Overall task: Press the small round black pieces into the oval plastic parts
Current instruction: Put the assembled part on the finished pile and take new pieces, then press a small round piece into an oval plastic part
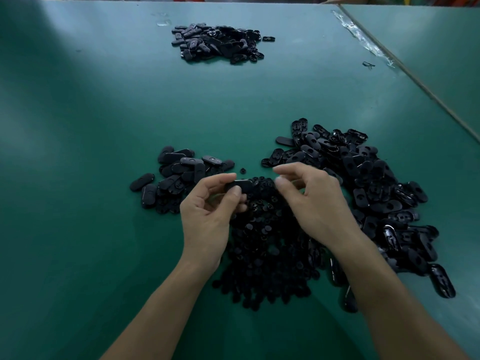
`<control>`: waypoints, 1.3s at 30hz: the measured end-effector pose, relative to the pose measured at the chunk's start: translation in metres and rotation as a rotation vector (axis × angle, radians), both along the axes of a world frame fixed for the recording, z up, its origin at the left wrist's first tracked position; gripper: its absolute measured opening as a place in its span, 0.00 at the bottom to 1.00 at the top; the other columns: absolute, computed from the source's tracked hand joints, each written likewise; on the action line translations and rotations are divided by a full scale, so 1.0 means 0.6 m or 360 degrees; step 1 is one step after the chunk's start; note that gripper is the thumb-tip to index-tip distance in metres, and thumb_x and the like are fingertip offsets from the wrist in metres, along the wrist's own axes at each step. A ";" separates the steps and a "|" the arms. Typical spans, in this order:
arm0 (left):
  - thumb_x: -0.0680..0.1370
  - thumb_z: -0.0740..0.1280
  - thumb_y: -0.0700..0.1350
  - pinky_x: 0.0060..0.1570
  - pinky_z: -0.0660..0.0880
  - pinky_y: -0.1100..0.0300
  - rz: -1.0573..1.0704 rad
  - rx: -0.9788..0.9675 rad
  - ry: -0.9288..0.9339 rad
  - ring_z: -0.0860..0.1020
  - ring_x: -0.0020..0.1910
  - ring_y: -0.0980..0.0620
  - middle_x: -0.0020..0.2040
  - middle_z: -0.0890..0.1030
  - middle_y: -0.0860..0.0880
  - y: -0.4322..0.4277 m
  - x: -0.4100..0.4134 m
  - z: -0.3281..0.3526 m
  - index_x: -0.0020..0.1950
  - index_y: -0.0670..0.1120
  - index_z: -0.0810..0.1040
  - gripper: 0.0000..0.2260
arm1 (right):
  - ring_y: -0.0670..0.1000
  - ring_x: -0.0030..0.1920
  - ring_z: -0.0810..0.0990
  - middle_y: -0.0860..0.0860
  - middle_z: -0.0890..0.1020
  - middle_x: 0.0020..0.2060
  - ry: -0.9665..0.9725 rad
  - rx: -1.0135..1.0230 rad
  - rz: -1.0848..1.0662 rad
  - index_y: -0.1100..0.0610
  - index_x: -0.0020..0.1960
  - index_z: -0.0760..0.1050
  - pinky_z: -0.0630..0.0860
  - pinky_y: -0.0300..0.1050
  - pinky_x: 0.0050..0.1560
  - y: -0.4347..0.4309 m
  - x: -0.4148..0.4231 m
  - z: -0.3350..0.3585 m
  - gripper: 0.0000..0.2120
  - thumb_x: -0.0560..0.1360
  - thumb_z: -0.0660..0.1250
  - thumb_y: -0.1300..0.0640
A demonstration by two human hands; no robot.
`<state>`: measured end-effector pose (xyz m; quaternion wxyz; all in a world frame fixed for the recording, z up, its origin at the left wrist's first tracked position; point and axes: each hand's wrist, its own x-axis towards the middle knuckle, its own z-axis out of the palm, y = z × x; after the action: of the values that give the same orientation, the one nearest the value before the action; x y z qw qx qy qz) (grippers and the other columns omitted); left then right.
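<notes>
My left hand (207,211) pinches a black oval plastic part (242,185) between thumb and fingers, above a heap of small round black pieces (267,245). My right hand (311,201) hovers just right of the part, its thumb and forefinger curled close together; whether a round piece sits between them is hidden. A large pile of oval parts (371,193) lies to the right. A smaller pile of oval parts (179,175) lies to the left. One loose round piece (243,170) rests on the mat beyond my hands.
The work surface is a green mat (104,126). A third pile of oval parts (218,44) sits far back at the centre. A taped seam (374,50) and the table edge run diagonally at the right, with a small scrap (368,64) beside it.
</notes>
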<state>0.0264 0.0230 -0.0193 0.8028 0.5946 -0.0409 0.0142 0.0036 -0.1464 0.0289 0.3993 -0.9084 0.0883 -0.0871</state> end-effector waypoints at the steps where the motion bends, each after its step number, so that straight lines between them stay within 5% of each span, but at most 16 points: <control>1: 0.79 0.68 0.34 0.44 0.80 0.62 0.0027 -0.0043 0.0034 0.83 0.42 0.53 0.41 0.84 0.51 0.000 0.002 -0.001 0.48 0.51 0.85 0.12 | 0.43 0.55 0.77 0.46 0.80 0.56 0.0043 -0.0197 -0.0047 0.51 0.64 0.79 0.74 0.36 0.60 -0.011 0.004 -0.005 0.13 0.81 0.65 0.55; 3: 0.80 0.66 0.33 0.46 0.80 0.62 0.0064 -0.0114 0.0114 0.82 0.43 0.55 0.41 0.83 0.52 0.000 0.006 -0.002 0.51 0.45 0.84 0.10 | 0.52 0.63 0.72 0.51 0.76 0.64 0.0174 -0.0535 -0.0131 0.52 0.69 0.76 0.70 0.47 0.67 -0.032 0.009 -0.013 0.16 0.82 0.63 0.57; 7: 0.81 0.65 0.33 0.56 0.79 0.61 0.0148 -0.0208 0.0249 0.81 0.52 0.58 0.49 0.82 0.51 -0.001 0.008 0.004 0.61 0.46 0.79 0.13 | 0.57 0.63 0.70 0.53 0.74 0.64 0.0309 -0.0772 -0.0190 0.52 0.69 0.75 0.69 0.52 0.64 -0.049 0.009 -0.024 0.16 0.82 0.63 0.57; 11: 0.80 0.66 0.34 0.67 0.74 0.57 0.0212 -0.0162 0.0319 0.76 0.66 0.59 0.68 0.76 0.47 0.001 0.009 0.005 0.72 0.49 0.70 0.22 | 0.57 0.60 0.75 0.56 0.76 0.61 0.0266 -0.0704 -0.0190 0.56 0.67 0.78 0.73 0.50 0.63 -0.047 0.009 -0.028 0.14 0.82 0.64 0.58; 14: 0.80 0.67 0.35 0.69 0.72 0.57 0.0209 -0.0103 0.0330 0.75 0.67 0.63 0.70 0.74 0.51 0.002 0.009 0.003 0.79 0.47 0.61 0.29 | 0.57 0.58 0.78 0.58 0.79 0.59 0.0170 -0.0703 -0.0219 0.58 0.65 0.79 0.75 0.49 0.60 -0.044 0.008 -0.025 0.13 0.83 0.62 0.59; 19: 0.80 0.67 0.34 0.67 0.73 0.59 0.0185 -0.0006 0.0286 0.72 0.68 0.67 0.79 0.62 0.53 0.005 0.009 -0.004 0.81 0.51 0.57 0.34 | 0.55 0.53 0.82 0.57 0.82 0.57 0.0025 -0.0542 -0.0311 0.59 0.64 0.79 0.79 0.49 0.57 -0.040 0.006 -0.019 0.13 0.83 0.60 0.61; 22: 0.79 0.67 0.30 0.60 0.75 0.65 0.0204 0.0019 0.0197 0.71 0.69 0.65 0.81 0.57 0.55 0.002 0.008 -0.003 0.82 0.53 0.56 0.37 | 0.44 0.45 0.80 0.52 0.84 0.52 -0.0003 -0.0290 -0.0305 0.57 0.63 0.80 0.78 0.34 0.49 -0.032 0.004 -0.016 0.12 0.82 0.62 0.61; 24: 0.78 0.68 0.30 0.61 0.75 0.65 0.0209 0.0055 0.0100 0.71 0.70 0.64 0.81 0.56 0.60 0.000 0.006 -0.002 0.81 0.54 0.56 0.38 | 0.36 0.41 0.79 0.45 0.82 0.46 -0.0011 -0.0074 -0.0267 0.54 0.61 0.81 0.72 0.24 0.40 -0.024 0.001 -0.013 0.12 0.81 0.65 0.62; 27: 0.77 0.71 0.32 0.63 0.75 0.63 0.0209 0.0121 -0.0056 0.70 0.72 0.62 0.74 0.60 0.73 -0.001 0.001 -0.005 0.82 0.53 0.56 0.39 | 0.34 0.45 0.78 0.39 0.81 0.46 -0.0016 0.0181 -0.0117 0.49 0.58 0.82 0.73 0.26 0.42 -0.009 -0.006 -0.010 0.11 0.79 0.67 0.61; 30: 0.76 0.72 0.40 0.60 0.77 0.61 0.0169 0.0128 -0.0073 0.76 0.67 0.58 0.73 0.72 0.58 0.000 0.000 -0.003 0.73 0.54 0.71 0.27 | 0.40 0.48 0.81 0.42 0.83 0.49 -0.0003 0.0384 0.0057 0.45 0.56 0.83 0.78 0.36 0.49 0.007 -0.011 -0.005 0.11 0.79 0.70 0.58; 32: 0.76 0.72 0.42 0.57 0.78 0.60 0.0102 0.0160 -0.0070 0.81 0.57 0.57 0.59 0.83 0.53 0.000 -0.002 0.001 0.64 0.53 0.79 0.17 | 0.43 0.46 0.82 0.42 0.85 0.47 0.0006 0.0498 0.0183 0.46 0.56 0.84 0.79 0.37 0.50 0.019 -0.014 -0.001 0.11 0.78 0.71 0.60; 35: 0.77 0.71 0.45 0.45 0.80 0.64 -0.0014 0.0249 -0.0146 0.83 0.42 0.56 0.45 0.85 0.52 0.002 -0.007 0.008 0.54 0.52 0.84 0.07 | 0.44 0.45 0.84 0.44 0.85 0.42 0.0004 0.0696 0.0313 0.47 0.55 0.83 0.79 0.36 0.49 0.033 -0.016 -0.001 0.13 0.76 0.73 0.62; 39: 0.78 0.71 0.41 0.40 0.78 0.66 -0.0025 0.0268 -0.0136 0.83 0.37 0.57 0.41 0.86 0.51 0.003 -0.010 0.009 0.51 0.50 0.84 0.05 | 0.44 0.45 0.85 0.45 0.86 0.42 -0.0070 0.0781 0.0258 0.52 0.53 0.83 0.79 0.35 0.47 0.039 -0.015 -0.008 0.09 0.76 0.73 0.63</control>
<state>0.0206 0.0250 -0.0139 0.7476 0.6585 -0.0810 0.0297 -0.0055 -0.1231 0.0242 0.6153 -0.7863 0.0252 -0.0505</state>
